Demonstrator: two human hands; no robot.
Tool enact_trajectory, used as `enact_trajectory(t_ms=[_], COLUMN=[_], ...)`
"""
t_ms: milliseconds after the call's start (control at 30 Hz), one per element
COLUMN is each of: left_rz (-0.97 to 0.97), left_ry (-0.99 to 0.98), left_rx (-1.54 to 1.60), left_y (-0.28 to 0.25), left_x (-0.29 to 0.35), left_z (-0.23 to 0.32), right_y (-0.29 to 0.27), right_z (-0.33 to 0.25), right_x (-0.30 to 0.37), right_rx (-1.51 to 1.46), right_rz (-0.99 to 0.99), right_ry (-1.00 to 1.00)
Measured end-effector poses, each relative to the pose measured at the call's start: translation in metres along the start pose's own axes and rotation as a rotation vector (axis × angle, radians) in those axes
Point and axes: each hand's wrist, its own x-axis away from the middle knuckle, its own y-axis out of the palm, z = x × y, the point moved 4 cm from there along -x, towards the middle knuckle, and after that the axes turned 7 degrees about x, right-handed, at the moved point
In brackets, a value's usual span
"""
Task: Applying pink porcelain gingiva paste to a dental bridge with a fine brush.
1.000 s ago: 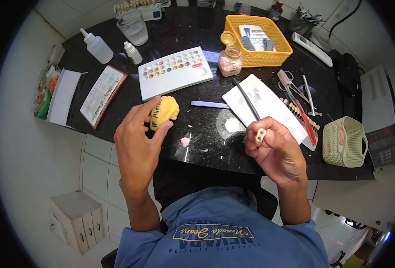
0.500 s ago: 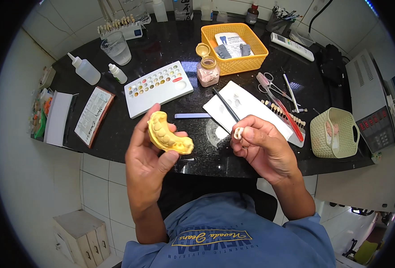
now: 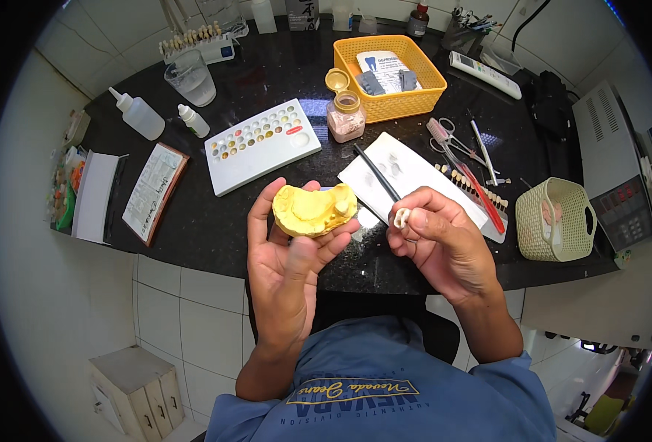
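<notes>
My left hand (image 3: 283,291) holds a yellow dental cast (image 3: 304,214) above the counter's front edge, its fingers behind and below it. A rounded whitish stump stands out at the cast's right end. To its right, my right hand (image 3: 455,247) pinches a small white ring-like piece (image 3: 401,218), apparently dental crowns, between thumb and fingers. A slim dark-handled tool (image 3: 376,171) also sticks out of that hand, pointing up and left; its lower end is hidden by the fingers. The white piece and the cast are apart.
Beyond my hands lie a white paint palette (image 3: 263,147), an open jar of pinkish powder (image 3: 346,118) and a white paper pad (image 3: 414,180). Further right are tooth shade tabs (image 3: 473,186), scissors (image 3: 458,144) and a pale green basket (image 3: 554,225). A yellow basket (image 3: 392,107) stands behind.
My left hand has moved right, closer to my right hand, and turned the cast so a different side shows. My right hand has shifted slightly right, still pinching the white piece.
</notes>
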Motion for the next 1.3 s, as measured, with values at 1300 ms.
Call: enact_trajectory(t_ms=[1300], left_rz=[-0.256], left_ry=[0.389], left_rx=[-0.388], left_y=[0.015], left_x=[0.022], left_z=[0.003], right_y=[0.021], right_z=[0.004], right_x=[-0.005], right_rx=[0.176], right_rz=[0.033], right_ry=[-0.188])
